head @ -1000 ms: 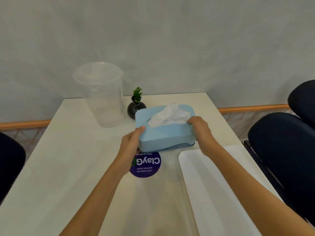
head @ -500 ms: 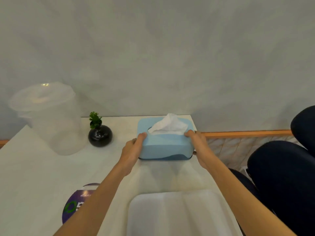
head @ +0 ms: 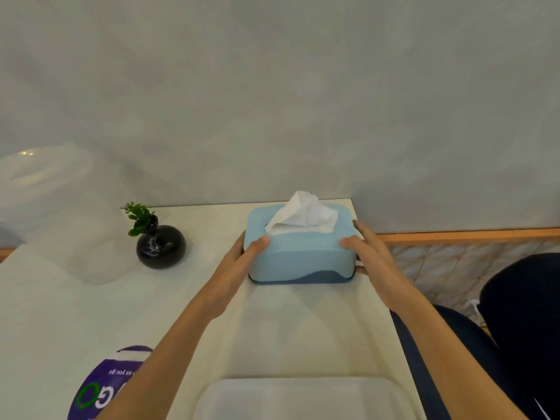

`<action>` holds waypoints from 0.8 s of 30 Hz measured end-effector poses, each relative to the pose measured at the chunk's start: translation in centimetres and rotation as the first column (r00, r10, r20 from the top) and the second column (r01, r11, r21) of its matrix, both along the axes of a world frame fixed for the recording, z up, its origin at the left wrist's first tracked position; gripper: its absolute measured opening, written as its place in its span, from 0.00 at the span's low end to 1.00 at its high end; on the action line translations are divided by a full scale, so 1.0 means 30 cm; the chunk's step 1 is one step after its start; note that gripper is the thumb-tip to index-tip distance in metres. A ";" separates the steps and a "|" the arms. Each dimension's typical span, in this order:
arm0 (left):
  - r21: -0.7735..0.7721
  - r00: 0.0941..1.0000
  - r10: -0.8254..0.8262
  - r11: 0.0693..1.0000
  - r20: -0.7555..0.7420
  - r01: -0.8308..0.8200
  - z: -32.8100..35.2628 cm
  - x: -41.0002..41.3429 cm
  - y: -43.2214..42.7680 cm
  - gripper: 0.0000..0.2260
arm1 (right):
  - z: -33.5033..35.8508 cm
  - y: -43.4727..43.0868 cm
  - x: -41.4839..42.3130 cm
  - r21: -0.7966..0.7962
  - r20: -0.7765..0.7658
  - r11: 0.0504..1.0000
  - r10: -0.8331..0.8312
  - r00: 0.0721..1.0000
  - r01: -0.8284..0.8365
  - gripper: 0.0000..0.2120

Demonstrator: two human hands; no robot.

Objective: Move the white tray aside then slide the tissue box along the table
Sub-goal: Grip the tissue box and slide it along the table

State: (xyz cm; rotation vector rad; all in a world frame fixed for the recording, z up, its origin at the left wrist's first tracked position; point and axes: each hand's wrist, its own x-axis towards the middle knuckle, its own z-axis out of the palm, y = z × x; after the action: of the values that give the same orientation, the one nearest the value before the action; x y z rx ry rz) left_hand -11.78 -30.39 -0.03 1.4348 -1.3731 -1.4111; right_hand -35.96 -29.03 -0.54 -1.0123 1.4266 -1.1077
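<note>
While both arms reach fwd, left hand (head: 242,259) & right hand (head: 368,256) flank tissue box (head: 298,256), fingers clamped on its ends.

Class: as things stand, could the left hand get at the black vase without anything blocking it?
Probably yes. The left hand is on the tissue box; the vase stands just left of it, with only bare table between.

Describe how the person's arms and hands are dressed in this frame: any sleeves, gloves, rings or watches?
Both forearms are bare right to the frame's bottom edge, with no sleeves showing. The left hand and right hand wear no gloves; no rings, watch or wristband are visible.
</note>
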 end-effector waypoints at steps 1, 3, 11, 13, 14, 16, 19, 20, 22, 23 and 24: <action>-0.033 0.999 -0.026 0.999 0.021 0.026 0.005 0.000 0.008 0.24 | -0.010 0.007 -0.013 -0.032 -0.009 0.998 0.049 0.999 -0.049 0.33; -0.099 0.998 -0.023 0.995 0.062 0.029 0.006 -0.002 0.014 0.26 | -0.021 0.018 -0.026 -0.089 -0.024 0.988 0.122 0.992 -0.124 0.34; -0.186 0.996 0.009 0.983 0.084 0.006 -0.011 -0.009 -0.060 0.34 | -0.013 -0.036 -0.019 -0.158 0.007 0.981 0.117 0.993 -0.115 0.31; -0.171 0.997 0.007 0.985 0.074 0.006 -0.003 -0.013 -0.087 0.33 | -0.010 -0.066 -0.018 -0.143 0.007 0.983 0.115 0.993 -0.113 0.30; -0.157 0.998 0.013 0.988 0.064 -0.002 0.000 -0.014 -0.101 0.32 | -0.008 -0.082 -0.018 -0.139 0.004 0.984 0.111 0.994 -0.109 0.30; -0.128 0.998 0.030 0.992 0.052 -0.023 -0.002 -0.016 -0.128 0.31 | -0.001 -0.109 -0.017 -0.136 -0.009 0.985 0.106 0.994 -0.106 0.30; -0.108 0.997 0.045 0.993 0.063 -0.038 -0.012 -0.021 -0.165 0.32 | 0.009 -0.145 -0.019 -0.122 -0.040 0.985 0.115 0.993 -0.119 0.29; -0.109 0.997 0.044 0.993 0.070 -0.036 -0.016 -0.022 -0.178 0.32 | 0.011 -0.159 -0.019 -0.122 -0.048 0.985 0.115 0.992 -0.120 0.29; -0.111 0.996 0.052 0.993 0.067 -0.044 -0.018 -0.026 -0.201 0.32 | 0.015 -0.183 -0.017 -0.116 -0.072 0.987 0.103 0.992 -0.110 0.28; -0.114 0.997 0.054 0.992 0.061 -0.047 -0.020 -0.028 -0.213 0.32 | 0.018 -0.194 -0.013 -0.114 -0.093 0.988 0.096 0.991 -0.107 0.28; -0.115 0.997 0.059 0.992 0.055 -0.052 -0.018 -0.032 -0.221 0.32 | 0.020 -0.206 -0.009 -0.113 -0.121 0.988 0.093 0.988 -0.106 0.28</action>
State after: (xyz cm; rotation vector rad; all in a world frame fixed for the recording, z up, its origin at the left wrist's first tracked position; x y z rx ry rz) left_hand -12.75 -37.03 -0.56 1.4384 -1.4156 -1.2451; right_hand -36.22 -35.21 0.05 -1.2372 1.3981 -1.0858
